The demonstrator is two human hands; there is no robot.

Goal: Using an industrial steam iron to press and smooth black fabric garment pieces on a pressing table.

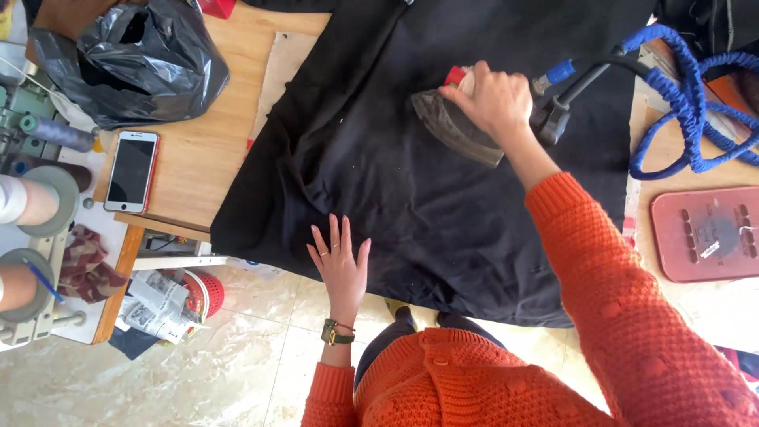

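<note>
**Person ironing black cloth on a wooden bench**

A person in an orange knitted sweater stands at a bench (pixel 198 150) covered mostly by a large black cloth (pixel 411 182). The right hand (pixel 492 99) has its fingers closed around the handle of a dark iron (pixel 451 126), which rests on the cloth toward the bench's far edge. The left hand (pixel 341 261) lies flat on the cloth at the near edge, fingers spread open. A blue coiled cord (pixel 688 95) runs from the iron toward the right edge. At the left edge lie a white phone (pixel 131 171) and a black plastic bag (pixel 134 59).
</note>
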